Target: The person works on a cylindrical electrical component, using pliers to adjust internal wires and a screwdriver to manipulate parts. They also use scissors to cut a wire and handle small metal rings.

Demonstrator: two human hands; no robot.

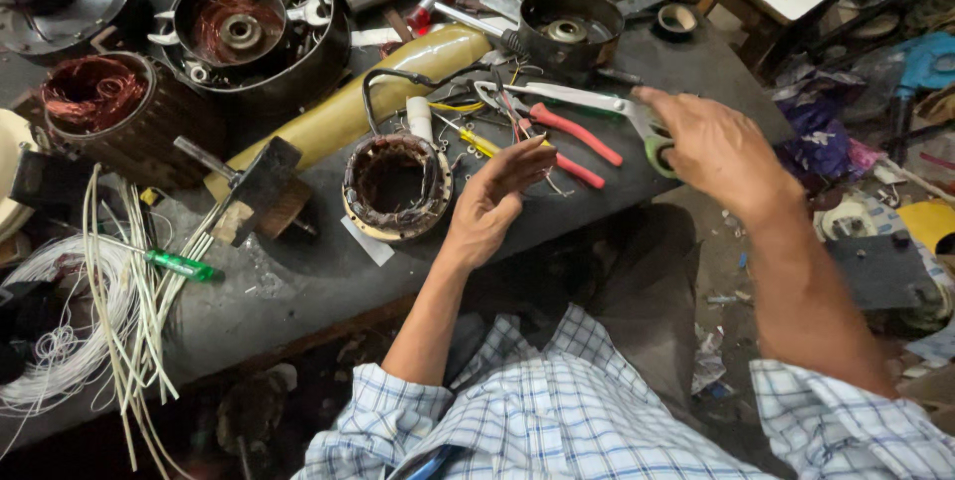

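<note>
Closed on the green handle of scissors, right hand raised just above the far edge of a crowded workshop surface, blades pointing left over a tangle of wire and red pliers. Half open and palm up, left hand hovering just right of a bare stator, fingers loosely curled towards the pliers; nothing plainly held there, though too fine to tell whether a thin strand runs between the fingertips. Stator resting flat near the middle of the surface, its bore facing up, apart from both hands, with a yellow tube lying diagonally just behind it. To judge from the pose, a cutting or trimming step beside the stator, tool taken up and the free hand readied to present or steady something small. Called for at this point: a clear line for the blades past the pliers and loose wire, and a firm pinch from the left hand before any cut. Further left, white strips fanned over the near edge, a green screwdriver across them, and a copper winding at the back.
</note>
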